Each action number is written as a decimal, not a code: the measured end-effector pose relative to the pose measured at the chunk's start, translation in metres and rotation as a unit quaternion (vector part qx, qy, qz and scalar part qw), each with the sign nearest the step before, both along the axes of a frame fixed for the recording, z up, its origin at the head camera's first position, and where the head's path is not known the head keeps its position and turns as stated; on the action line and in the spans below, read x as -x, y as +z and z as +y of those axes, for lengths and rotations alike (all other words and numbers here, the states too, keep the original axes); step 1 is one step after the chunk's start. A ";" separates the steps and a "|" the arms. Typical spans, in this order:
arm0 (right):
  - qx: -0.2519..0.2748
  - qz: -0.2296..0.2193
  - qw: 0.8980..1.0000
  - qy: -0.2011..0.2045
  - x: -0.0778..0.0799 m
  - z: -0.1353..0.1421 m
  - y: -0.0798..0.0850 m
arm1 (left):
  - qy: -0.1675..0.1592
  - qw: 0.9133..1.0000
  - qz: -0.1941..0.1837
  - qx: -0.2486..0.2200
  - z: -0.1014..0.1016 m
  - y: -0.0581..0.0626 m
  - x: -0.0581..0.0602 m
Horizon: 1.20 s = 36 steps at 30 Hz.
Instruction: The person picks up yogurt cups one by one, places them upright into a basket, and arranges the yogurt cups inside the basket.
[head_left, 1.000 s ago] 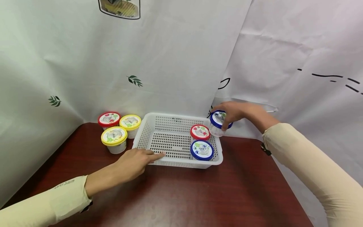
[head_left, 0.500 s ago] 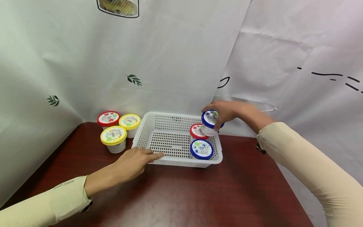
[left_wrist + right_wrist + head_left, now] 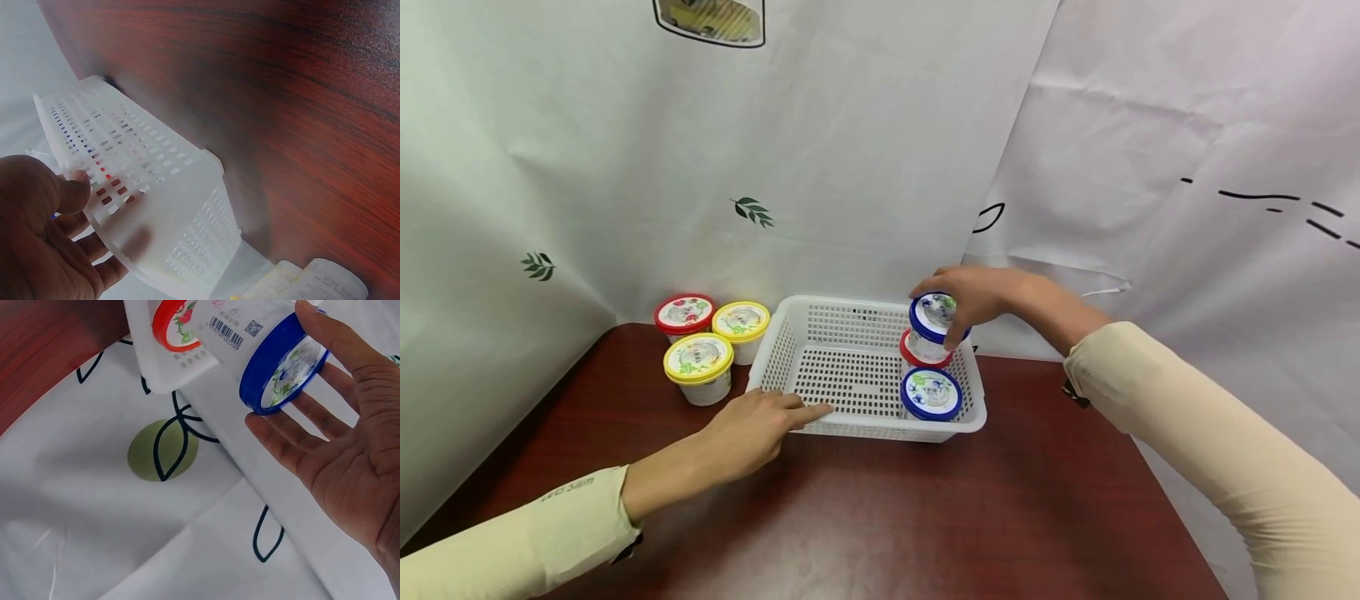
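Observation:
My right hand (image 3: 977, 296) grips a blue-lidded tub (image 3: 934, 315) by its lid, above the back right part of a white plastic basket (image 3: 880, 427). In the right wrist view, thumb and fingers spread around the blue lid (image 3: 253, 378), and a barcode shows on the tub's side. Below it, partly hidden, is a red-lidded tub (image 3: 910, 358) in the basket. Another blue-lidded tub (image 3: 931, 393) stands in front of that one. My left hand (image 3: 748, 435) holds the basket's front left rim; in the left wrist view the thumb lies outside the wall, fingers curling over the rim.
Left of the basket, two yellow-lidded tubs, a front one (image 3: 698, 358) and a rear one (image 3: 742, 321), stand beside a red-lidded tub (image 3: 683, 314). All rest on a dark red wooden table (image 3: 880, 517). A white printed curtain (image 3: 850, 167) hangs close behind the basket.
My right hand has carried the blue-lidded tub leftward from beyond the basket's right edge to over the red-lidded tub. The left hand keeps its hold on the rim.

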State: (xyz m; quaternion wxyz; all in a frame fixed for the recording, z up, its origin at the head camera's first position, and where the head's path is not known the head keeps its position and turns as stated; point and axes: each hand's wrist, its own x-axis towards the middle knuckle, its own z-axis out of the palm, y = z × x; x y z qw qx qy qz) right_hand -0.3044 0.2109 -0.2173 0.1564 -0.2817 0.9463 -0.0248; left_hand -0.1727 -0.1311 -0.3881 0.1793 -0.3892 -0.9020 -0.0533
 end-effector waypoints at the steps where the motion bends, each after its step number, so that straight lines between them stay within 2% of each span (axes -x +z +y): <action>1: 0.002 0.000 1.000 0.003 0.000 -0.001 0.000 | 0.000 1.000 0.000 0.000 0.000 0.000 0.000; 21: 0.003 0.001 0.998 0.057 -0.007 -0.040 -0.005 | 0.003 1.000 -0.021 0.004 0.000 0.002 0.001; 30: 0.009 -0.008 0.998 0.062 -0.012 -0.057 -0.016 | 0.002 1.000 -0.022 0.006 0.001 0.002 0.002; 36: -0.004 -0.007 0.996 0.084 -0.015 -0.065 -0.023 | 0.006 1.000 -0.026 0.012 0.000 0.003 0.003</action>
